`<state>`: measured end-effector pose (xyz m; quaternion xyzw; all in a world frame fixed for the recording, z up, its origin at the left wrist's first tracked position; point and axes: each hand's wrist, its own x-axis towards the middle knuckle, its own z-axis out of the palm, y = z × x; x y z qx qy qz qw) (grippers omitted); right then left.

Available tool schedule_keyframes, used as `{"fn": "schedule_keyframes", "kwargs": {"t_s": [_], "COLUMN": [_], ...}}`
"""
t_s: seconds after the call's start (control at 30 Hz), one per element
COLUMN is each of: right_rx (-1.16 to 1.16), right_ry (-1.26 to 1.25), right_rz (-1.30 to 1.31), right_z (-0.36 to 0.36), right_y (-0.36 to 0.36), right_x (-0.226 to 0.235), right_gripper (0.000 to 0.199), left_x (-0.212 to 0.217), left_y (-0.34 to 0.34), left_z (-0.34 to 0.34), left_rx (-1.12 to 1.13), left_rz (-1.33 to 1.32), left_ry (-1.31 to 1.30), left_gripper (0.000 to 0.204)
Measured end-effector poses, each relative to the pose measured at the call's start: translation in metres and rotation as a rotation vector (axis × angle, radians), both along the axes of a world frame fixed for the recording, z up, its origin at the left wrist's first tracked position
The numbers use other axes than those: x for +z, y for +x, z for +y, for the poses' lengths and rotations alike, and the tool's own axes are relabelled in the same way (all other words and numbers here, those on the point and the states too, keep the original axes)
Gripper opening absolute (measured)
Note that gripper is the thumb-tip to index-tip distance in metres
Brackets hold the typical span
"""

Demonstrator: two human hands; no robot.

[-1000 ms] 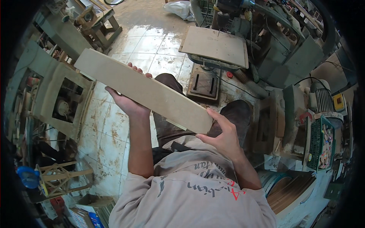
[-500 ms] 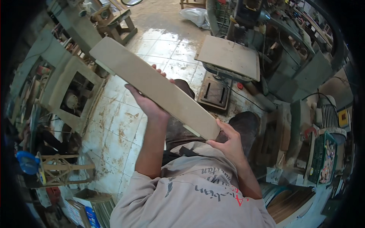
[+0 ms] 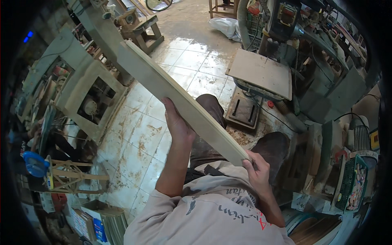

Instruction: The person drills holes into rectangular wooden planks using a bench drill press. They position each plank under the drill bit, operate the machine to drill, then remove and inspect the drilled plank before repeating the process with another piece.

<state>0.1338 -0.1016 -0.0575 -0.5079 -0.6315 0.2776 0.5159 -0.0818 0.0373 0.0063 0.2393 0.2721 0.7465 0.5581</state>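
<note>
A long, pale wooden board (image 3: pixel 171 98) slants across my front, its far end up to the left and its near end by my right hip. My left hand (image 3: pixel 179 126) grips it from below near the middle, thumb along the broad face; the other fingers are hidden behind it. At the near end, my right hand (image 3: pixel 257 165) pinches the corner between thumb and fingers. A lighter strip shows along the board's upper edge.
Right of my knees stands a drill press with a square wooden table (image 3: pixel 261 73) over its slotted base (image 3: pixel 243 107). A green basket (image 3: pixel 353 181) of small pieces sits at the right. Wooden machine cabinets (image 3: pixel 92 102) line the left, near a small wooden frame (image 3: pixel 75 177). Sawdust marks the tiled floor (image 3: pixel 134 139).
The board has rolled in my hands, so its upper edge now shows and the pieces along its lower side are out of sight. The whole view has shifted slightly.
</note>
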Motion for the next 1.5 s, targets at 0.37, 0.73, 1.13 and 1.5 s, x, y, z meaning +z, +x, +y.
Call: {"fn": "schedule_keyframes", "kwargs": {"t_s": [0.37, 0.73, 1.13, 1.5], "right_rx": [-0.022, 0.222, -0.332, -0.371], "right_ry": [-0.126, 0.279, 0.422, 0.444], "right_rz": [-0.008, 0.369, 0.629, 0.683], "right_z": [0.012, 0.066, 0.085, 0.091], "right_y": [0.001, 0.019, 0.026, 0.044], "right_x": [-0.013, 0.129, 0.15, 0.147], "right_gripper": [0.018, 0.078, 0.064, 0.06], "left_x": [-0.016, -0.033, -0.059, -0.029], "left_y": [0.012, 0.086, 0.127, 0.132], "left_z": [-0.003, -0.021, -0.033, -0.036], "left_rx": [-0.046, -0.029, -0.038, -0.097], "left_rz": [0.027, 0.634, 0.903, 0.919], "left_ry": [0.096, 0.509, 0.762, 0.813], "left_gripper": [0.042, 0.015, 0.028, 0.033]}}
